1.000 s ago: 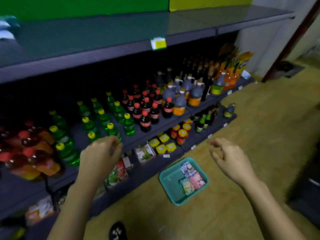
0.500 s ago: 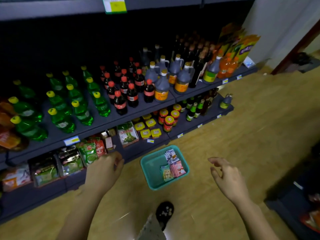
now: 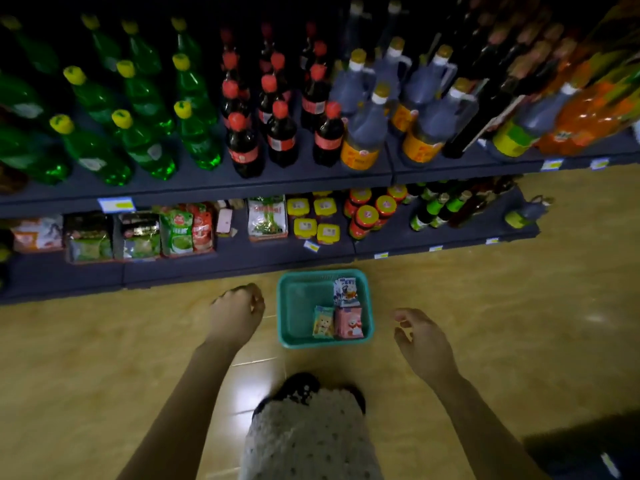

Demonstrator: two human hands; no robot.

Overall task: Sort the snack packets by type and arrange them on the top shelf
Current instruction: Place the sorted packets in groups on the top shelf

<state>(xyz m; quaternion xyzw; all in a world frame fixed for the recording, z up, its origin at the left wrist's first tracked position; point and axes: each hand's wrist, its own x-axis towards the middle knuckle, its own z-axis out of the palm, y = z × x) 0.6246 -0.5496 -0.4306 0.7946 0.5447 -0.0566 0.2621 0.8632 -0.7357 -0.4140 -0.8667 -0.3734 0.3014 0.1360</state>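
Snack packets (image 3: 348, 322) between left hand (image 3: 235, 315), right hand (image 3: 424, 344)

The print on the snack packets (image 3: 347, 318) in the basket (image 3: 300, 308) is too small to read. The rear bottles (image 3: 310, 27) fade into darkness, and the orange bottles (image 3: 595, 114) are cut by the right edge.

The wooden floor (image 3: 485, 306) carries a teal basket (image 3: 286, 342) just before the bottom shelf (image 3: 242, 259). That shelf bears bagged goods (image 3: 178, 230), yellow-lidded tubs (image 3: 304, 227), red-lidded jars (image 3: 367, 216) and small bottles (image 3: 433, 213). The shelf above (image 3: 194, 184) bears green bottles (image 3: 145, 147), cola bottles (image 3: 282, 136), dark jugs (image 3: 363, 133) and orange bottles (image 3: 588, 119).
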